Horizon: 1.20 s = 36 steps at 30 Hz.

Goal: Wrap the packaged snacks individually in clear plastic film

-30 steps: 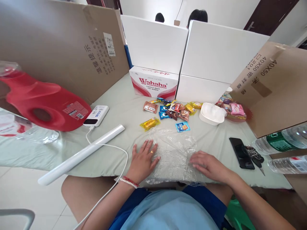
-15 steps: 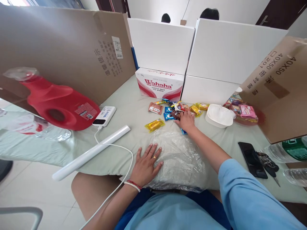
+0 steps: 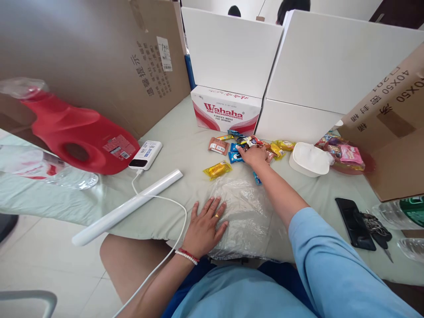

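My left hand (image 3: 204, 229) lies flat with fingers spread, on the cloth at the left edge of a clear plastic bag (image 3: 243, 216). It holds nothing. My right hand (image 3: 254, 157) reaches into a heap of small wrapped snacks, palm down; its fingertips dip among the wrappers and I cannot tell whether they grip one. Blue snack packets (image 3: 236, 156) lie beside its thumb. A brown packet (image 3: 218, 145) sits left of the heap, and a yellow-wrapped snack (image 3: 217, 169) lies nearer to me. More yellow packets (image 3: 278, 150) lie on the right. Beyond them stands a white tub (image 3: 306, 165).
A red jug (image 3: 82, 137), white device (image 3: 145, 154) with a cable, and white tube (image 3: 132, 205) occupy the left. At the back stands a Wahaha carton (image 3: 225, 110). A red bowl of packets (image 3: 347, 163), phone (image 3: 354, 223) and keys (image 3: 376, 227) are on the right.
My right hand has shifted slightly left across the heap, its fingers now lower among the packets. My left hand stays flat. The camera view has tilted down a little.
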Motion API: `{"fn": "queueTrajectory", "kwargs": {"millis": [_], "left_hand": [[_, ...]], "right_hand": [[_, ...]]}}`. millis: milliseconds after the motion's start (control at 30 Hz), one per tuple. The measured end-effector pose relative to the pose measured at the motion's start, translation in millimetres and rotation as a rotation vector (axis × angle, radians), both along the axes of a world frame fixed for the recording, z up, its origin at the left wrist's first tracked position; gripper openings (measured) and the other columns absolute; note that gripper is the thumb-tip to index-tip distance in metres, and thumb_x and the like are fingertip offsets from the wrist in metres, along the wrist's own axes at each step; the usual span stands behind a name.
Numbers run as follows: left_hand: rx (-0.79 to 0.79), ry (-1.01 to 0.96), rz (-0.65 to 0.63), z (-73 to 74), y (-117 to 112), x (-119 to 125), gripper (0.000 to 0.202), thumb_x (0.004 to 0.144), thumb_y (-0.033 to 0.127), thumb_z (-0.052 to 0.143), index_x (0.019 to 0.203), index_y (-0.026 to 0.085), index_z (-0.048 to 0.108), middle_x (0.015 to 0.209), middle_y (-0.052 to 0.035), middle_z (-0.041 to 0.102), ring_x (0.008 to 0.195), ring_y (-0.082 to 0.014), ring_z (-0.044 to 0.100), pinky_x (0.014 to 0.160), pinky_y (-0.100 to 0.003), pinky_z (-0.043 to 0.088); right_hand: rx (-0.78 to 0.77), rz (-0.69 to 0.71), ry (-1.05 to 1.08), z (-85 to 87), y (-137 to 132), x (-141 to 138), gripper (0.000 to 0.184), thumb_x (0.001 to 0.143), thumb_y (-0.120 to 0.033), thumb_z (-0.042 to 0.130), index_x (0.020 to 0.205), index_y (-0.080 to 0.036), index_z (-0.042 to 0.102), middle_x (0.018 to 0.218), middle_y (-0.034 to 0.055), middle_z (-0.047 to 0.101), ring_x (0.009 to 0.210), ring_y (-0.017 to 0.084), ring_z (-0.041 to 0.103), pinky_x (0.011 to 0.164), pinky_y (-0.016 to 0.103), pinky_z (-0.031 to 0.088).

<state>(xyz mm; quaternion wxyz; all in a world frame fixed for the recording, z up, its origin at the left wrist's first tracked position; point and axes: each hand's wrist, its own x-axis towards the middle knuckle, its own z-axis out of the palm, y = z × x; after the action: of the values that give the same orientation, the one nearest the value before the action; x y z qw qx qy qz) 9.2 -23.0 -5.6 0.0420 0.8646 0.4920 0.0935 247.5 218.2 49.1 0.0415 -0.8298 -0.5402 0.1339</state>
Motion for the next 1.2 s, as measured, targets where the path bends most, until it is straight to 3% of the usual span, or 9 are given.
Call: {"fn": "queueTrajectory", "kwargs": {"millis": [100, 233, 333, 533, 767, 867, 1000, 1067, 1200], "left_hand": [[-0.006, -0.012, 0.014, 0.5, -0.7, 0.1, 0.053, 0.104, 0.046, 0.046, 0.155, 0.029, 0.05, 0.165, -0.0092, 0.045, 0.153, -0.0323, 0.04, 0.127, -0.065, 0.018], [-0.027, -0.033, 0.014, -0.6, -0.8, -1.0, 0.054, 0.104, 0.047, 0.046, 0.155, 0.028, 0.05, 0.165, -0.0081, 0.044, 0.154, -0.0313, 0.039, 0.128, -0.064, 0.017], [-0.025, -0.036, 0.017, -1.0, -0.7, -1.5, 0.053, 0.104, 0.045, 0.047, 0.155, 0.028, 0.05, 0.166, -0.0076, 0.044, 0.154, -0.0321, 0.038, 0.127, -0.065, 0.019], [-0.031, -0.05, 0.022, -0.2, -0.8, -1.2, 0.052, 0.105, 0.046, 0.045, 0.154, 0.028, 0.051, 0.166, -0.0077, 0.044, 0.154, -0.0312, 0.038, 0.128, -0.064, 0.018], [-0.048, -0.062, 0.018, 1.0, -1.5, -0.5, 0.055, 0.105, 0.049, 0.044, 0.155, 0.026, 0.049, 0.167, -0.0089, 0.042, 0.156, -0.0303, 0.036, 0.129, -0.064, 0.013], [-0.066, -0.043, -0.007, 1.0, -1.8, 0.0, 0.066, 0.101, 0.059, 0.047, 0.157, 0.023, 0.046, 0.169, -0.011, 0.036, 0.157, -0.0334, 0.031, 0.128, -0.067, 0.01], [-0.081, -0.006, -0.026, 2.6, -2.5, 0.9, 0.074, 0.099, 0.065, 0.047, 0.159, 0.022, 0.043, 0.171, -0.0125, 0.031, 0.158, -0.0353, 0.029, 0.127, -0.07, 0.009], [-0.072, 0.007, -0.03, 3.5, -2.7, 1.1, 0.075, 0.099, 0.066, 0.047, 0.16, 0.023, 0.042, 0.172, -0.0124, 0.03, 0.158, -0.0359, 0.029, 0.127, -0.07, 0.01], [-0.054, 0.009, -0.024, 4.0, -2.5, 1.2, 0.072, 0.099, 0.064, 0.048, 0.16, 0.026, 0.042, 0.171, -0.011, 0.032, 0.157, -0.0362, 0.031, 0.126, -0.069, 0.014]], "right_hand": [[-0.082, 0.031, -0.049, 3.8, 7.3, -4.6, 0.089, 0.09, -0.072, 0.053, 0.144, -0.001, 0.059, 0.148, 0.0335, 0.054, 0.147, 0.049, 0.038, 0.113, 0.063, 0.034], [-0.136, 0.108, -0.047, 13.2, 10.3, 9.3, 0.059, 0.086, -0.046, 0.069, 0.133, -0.01, 0.069, 0.137, 0.0259, 0.066, 0.13, 0.04, 0.061, 0.105, 0.048, 0.048], [-0.138, 0.121, -0.072, 16.0, 7.4, 21.2, 0.055, 0.085, -0.035, 0.072, 0.133, -0.01, 0.069, 0.136, 0.0268, 0.066, 0.125, 0.037, 0.064, 0.1, 0.043, 0.052], [-0.015, 0.099, -0.178, 1.4, -6.7, 15.8, 0.066, 0.094, -0.041, 0.064, 0.148, -0.004, 0.055, 0.154, 0.0316, 0.046, 0.145, 0.043, 0.04, 0.109, 0.058, 0.045], [0.03, 0.146, -0.216, 3.2, -14.7, 26.4, 0.044, 0.1, -0.023, 0.052, 0.137, -0.002, 0.062, 0.137, 0.0311, 0.061, 0.13, 0.039, 0.056, 0.106, 0.049, 0.045], [0.057, 0.228, -0.238, 2.9, -16.3, 36.6, 0.053, 0.101, -0.038, 0.056, 0.142, -0.006, 0.057, 0.142, 0.0286, 0.057, 0.136, 0.041, 0.049, 0.109, 0.051, 0.043], [0.043, 0.235, -0.229, -3.7, -17.9, 40.3, 0.084, 0.086, -0.06, 0.073, 0.148, -0.007, 0.051, 0.152, 0.0275, 0.046, 0.142, 0.043, 0.039, 0.111, 0.054, 0.042], [0.059, 0.201, -0.209, -6.6, -17.4, 39.7, 0.084, 0.084, -0.054, 0.078, 0.149, -0.007, 0.05, 0.152, 0.0275, 0.046, 0.142, 0.043, 0.04, 0.111, 0.052, 0.042], [0.104, 0.17, -0.164, -4.7, -16.5, 41.6, 0.061, 0.088, -0.031, 0.074, 0.141, -0.003, 0.057, 0.145, 0.0305, 0.053, 0.131, 0.041, 0.053, 0.106, 0.048, 0.045]]}}
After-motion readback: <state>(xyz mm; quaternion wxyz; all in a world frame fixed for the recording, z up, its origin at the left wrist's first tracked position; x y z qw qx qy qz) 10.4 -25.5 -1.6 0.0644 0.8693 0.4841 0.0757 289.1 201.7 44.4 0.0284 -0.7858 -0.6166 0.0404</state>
